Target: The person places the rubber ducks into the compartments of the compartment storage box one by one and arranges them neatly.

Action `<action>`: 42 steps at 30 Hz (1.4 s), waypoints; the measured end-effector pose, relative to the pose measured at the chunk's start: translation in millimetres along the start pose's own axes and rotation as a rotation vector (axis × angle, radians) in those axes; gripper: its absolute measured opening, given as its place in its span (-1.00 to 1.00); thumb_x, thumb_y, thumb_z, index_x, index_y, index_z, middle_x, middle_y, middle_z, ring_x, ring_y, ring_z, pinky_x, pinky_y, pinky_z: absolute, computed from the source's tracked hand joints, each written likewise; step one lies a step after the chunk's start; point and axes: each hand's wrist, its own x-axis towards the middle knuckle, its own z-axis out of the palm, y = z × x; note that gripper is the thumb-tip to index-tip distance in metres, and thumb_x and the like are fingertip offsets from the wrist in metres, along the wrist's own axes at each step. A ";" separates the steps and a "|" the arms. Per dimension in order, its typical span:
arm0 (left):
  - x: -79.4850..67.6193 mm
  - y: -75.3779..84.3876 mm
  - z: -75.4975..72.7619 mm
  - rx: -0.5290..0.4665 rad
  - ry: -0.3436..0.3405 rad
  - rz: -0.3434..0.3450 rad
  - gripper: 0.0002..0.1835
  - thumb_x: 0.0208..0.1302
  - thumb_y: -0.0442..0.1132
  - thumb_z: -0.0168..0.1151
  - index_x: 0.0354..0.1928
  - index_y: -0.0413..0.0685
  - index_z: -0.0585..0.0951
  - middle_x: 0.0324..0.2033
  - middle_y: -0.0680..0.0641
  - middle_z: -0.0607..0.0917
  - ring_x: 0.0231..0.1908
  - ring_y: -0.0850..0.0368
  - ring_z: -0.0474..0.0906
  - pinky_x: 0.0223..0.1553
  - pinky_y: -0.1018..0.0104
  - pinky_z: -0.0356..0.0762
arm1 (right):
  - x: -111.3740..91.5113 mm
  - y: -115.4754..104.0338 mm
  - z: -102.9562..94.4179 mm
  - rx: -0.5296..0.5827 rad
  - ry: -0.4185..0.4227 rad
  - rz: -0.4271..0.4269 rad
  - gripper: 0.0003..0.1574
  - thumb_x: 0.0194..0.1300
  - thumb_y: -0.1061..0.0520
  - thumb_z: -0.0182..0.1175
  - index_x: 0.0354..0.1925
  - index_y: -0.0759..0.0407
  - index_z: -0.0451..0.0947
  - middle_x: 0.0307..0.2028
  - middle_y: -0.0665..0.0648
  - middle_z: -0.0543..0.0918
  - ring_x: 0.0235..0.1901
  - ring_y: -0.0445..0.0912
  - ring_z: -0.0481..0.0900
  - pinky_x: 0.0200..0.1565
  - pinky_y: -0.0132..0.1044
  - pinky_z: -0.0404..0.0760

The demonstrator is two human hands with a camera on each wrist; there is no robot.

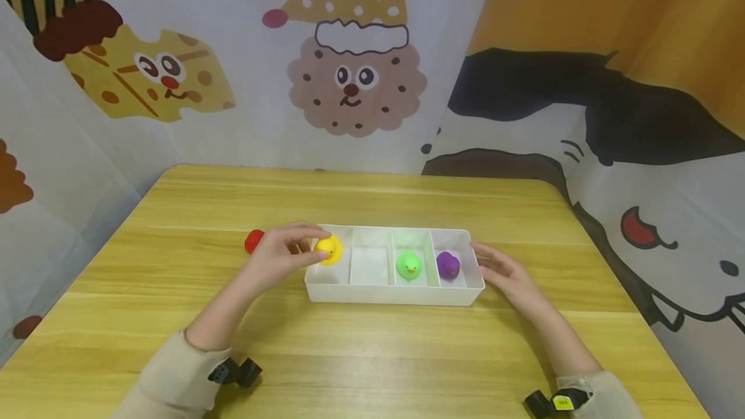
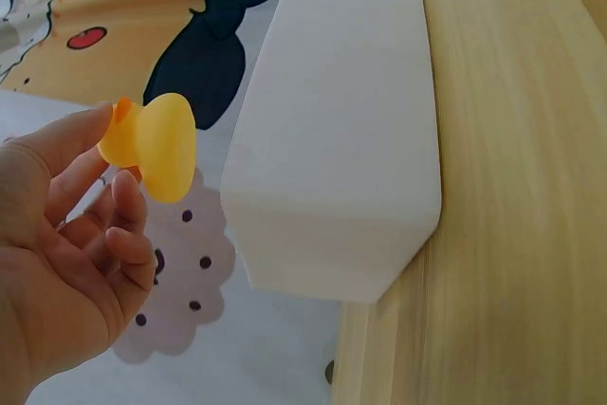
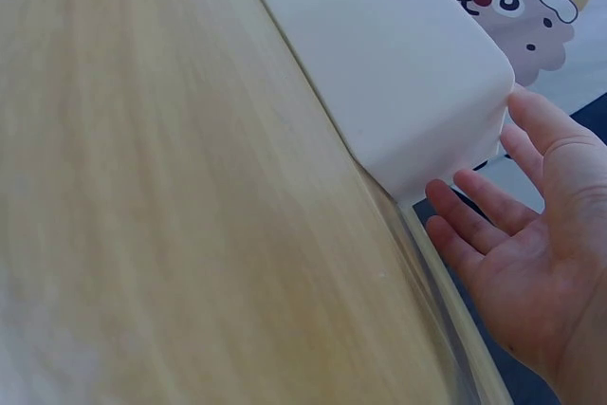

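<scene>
Head view: left hand pinches a yellow rubber duck between thumb and fingertips. Duck is just right of that palm, over the leftmost compartment of a white four-compartment box. Red object sits on the table just left of the left hand, partly hidden by it; can't tell its full shape. Green rubber duck is in the third compartment from the left, well to the right of the left hand. Purple rubber duck is in the fourth, the nearest duck to the right hand, on its left. Right hand holds nothing, fingers loosely extended at the box's right end. Wood-grain table under both hands; cartoon-print cloth beyond them.

Left wrist view: thumb on one side of the yellow rubber duck, fingers on the other, remaining fingers curled in toward the palm. Gap visible between duck and box; duck is above the rim.

Right wrist view: thumb tip at the box's upper corner, looks like contact. Other fingers lightly bent alongside the end wall; can't tell if all touch.
</scene>
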 end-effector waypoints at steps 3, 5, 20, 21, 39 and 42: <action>4.7 2.2 4.7 -0.001 -0.010 -0.010 -0.72 0.11 -0.21 0.44 -0.10 -0.01 0.72 -0.15 0.05 0.66 -0.45 0.01 0.45 -0.53 0.35 0.41 | -0.3 0.4 -0.4 -0.005 0.003 -0.003 -0.39 0.41 0.23 0.09 0.36 0.33 0.22 0.28 0.42 0.30 0.09 -0.24 0.47 0.04 -0.41 0.43; 8.0 3.1 7.8 0.005 -0.018 -0.016 -0.72 0.10 -0.20 0.45 -0.10 0.00 0.73 -0.15 0.06 0.67 -0.45 0.02 0.46 -0.54 0.36 0.40 | -0.5 0.4 -0.5 -0.010 0.006 -0.001 -0.39 0.41 0.22 0.09 0.36 0.32 0.22 0.29 0.41 0.30 0.09 -0.24 0.47 0.04 -0.41 0.43; 35.4 4.2 32.1 -0.004 -0.162 -0.015 -0.73 0.09 -0.25 0.44 -0.11 -0.03 0.72 -0.17 0.07 0.68 -0.47 0.06 0.45 -0.59 0.39 0.37 | -1.0 1.3 -0.8 -0.021 0.013 0.012 -0.37 0.39 0.18 0.13 0.36 0.27 0.25 0.29 0.35 0.32 0.10 -0.24 0.47 0.05 -0.42 0.42; 36.8 4.0 33.3 -0.003 -0.168 -0.019 -0.73 0.09 -0.25 0.44 -0.12 -0.01 0.72 -0.17 0.08 0.68 -0.48 0.07 0.45 -0.59 0.40 0.36 | -0.9 1.5 -0.9 -0.022 0.014 0.012 -0.37 0.39 0.18 0.13 0.36 0.27 0.25 0.29 0.35 0.32 0.10 -0.24 0.47 0.06 -0.42 0.42; 56.4 -16.2 48.7 0.060 -0.256 -0.078 -0.72 0.05 -0.21 0.48 -0.13 0.00 0.73 -0.12 0.05 0.67 -0.67 0.16 0.33 -0.64 0.39 0.26 | -0.7 0.3 -1.3 -0.019 0.009 0.010 -0.38 0.41 0.21 0.10 0.36 0.31 0.23 0.29 0.39 0.31 0.10 -0.24 0.46 0.05 -0.43 0.41; 58.4 -22.0 51.5 0.075 -0.268 -0.074 -0.73 0.05 -0.23 0.48 -0.15 -0.01 0.73 -0.12 0.05 0.67 -0.69 0.18 0.30 -0.64 0.40 0.28 | -0.7 0.4 -1.5 -0.026 0.011 0.012 -0.38 0.40 0.20 0.11 0.36 0.30 0.23 0.29 0.38 0.32 0.10 -0.24 0.46 0.05 -0.43 0.41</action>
